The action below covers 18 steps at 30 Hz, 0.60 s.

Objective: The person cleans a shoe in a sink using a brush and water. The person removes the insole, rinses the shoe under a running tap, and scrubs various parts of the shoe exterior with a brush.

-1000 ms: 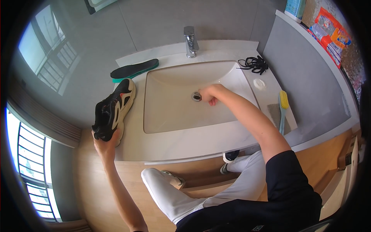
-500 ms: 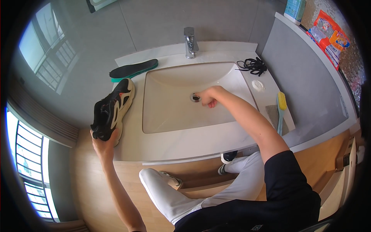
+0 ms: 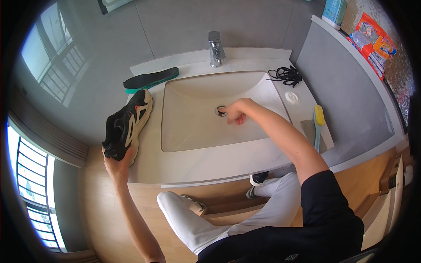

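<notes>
My left hand (image 3: 117, 163) is closed around the heel end of a black and cream sneaker (image 3: 125, 127), which rests at the left side of the white countertop. The sneaker's opening shows no lace. In the white sink basin (image 3: 193, 131), my right hand (image 3: 237, 111) reaches down to the round metal drain (image 3: 221, 111). One finger extends onto the drain while the others curl in, with nothing visible in them. Behind the sneaker lies a black insole (image 3: 151, 79) with a teal underside.
A chrome faucet (image 3: 215, 49) stands behind the basin. On the right counter are black shoelaces (image 3: 287, 76), white powder (image 3: 292, 97), a yellow-bristled brush (image 3: 319, 122) and a grey cloth-like piece (image 3: 308, 129). A grey partition (image 3: 346, 87) rises beyond, with an orange packet (image 3: 375, 44) on its far side.
My right hand's finger has shifted slightly at the drain, whose dark opening shows differently. The left hand and sneaker hold their place.
</notes>
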Motion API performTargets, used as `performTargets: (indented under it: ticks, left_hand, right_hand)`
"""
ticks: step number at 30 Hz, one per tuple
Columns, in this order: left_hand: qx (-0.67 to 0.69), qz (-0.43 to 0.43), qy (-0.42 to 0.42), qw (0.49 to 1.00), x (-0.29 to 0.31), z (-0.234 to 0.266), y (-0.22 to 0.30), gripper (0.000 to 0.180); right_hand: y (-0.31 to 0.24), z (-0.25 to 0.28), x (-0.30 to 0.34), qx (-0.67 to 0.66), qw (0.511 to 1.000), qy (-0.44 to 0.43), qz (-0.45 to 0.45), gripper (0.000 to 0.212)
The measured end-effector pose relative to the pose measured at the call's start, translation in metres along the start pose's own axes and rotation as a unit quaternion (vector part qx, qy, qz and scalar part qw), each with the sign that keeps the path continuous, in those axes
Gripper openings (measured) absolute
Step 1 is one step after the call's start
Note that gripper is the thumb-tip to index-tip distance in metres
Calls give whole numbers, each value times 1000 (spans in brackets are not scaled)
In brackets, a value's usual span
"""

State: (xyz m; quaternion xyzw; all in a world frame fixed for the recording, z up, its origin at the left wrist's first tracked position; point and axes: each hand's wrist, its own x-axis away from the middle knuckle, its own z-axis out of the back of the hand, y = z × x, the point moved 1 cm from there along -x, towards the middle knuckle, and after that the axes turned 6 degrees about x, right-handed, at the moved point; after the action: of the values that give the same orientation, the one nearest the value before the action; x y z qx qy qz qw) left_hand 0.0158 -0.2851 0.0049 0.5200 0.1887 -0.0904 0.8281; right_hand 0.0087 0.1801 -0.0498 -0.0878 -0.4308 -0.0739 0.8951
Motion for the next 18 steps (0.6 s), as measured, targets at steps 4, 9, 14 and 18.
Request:
performTargets:
  ticks: [4, 9, 14, 18]
  left_hand:
    - [5, -5, -9, 1000, 0, 0, 3, 59]
    - [5, -10, -3, 1000, -1, -2, 3, 60]
    - [24, -15, -5, 1000, 0, 0, -5, 59]
    - [30, -22, -5, 999, 1, 1, -6, 58]
  right_hand:
    - [-3, -4, 4, 41, 999, 7, -21, 91]
    - [1, -2, 0, 65, 997, -13, -36, 97]
    - [3, -3, -6, 27, 999, -34, -18, 107]
    - [4, 1, -2, 4, 999, -40, -10, 108]
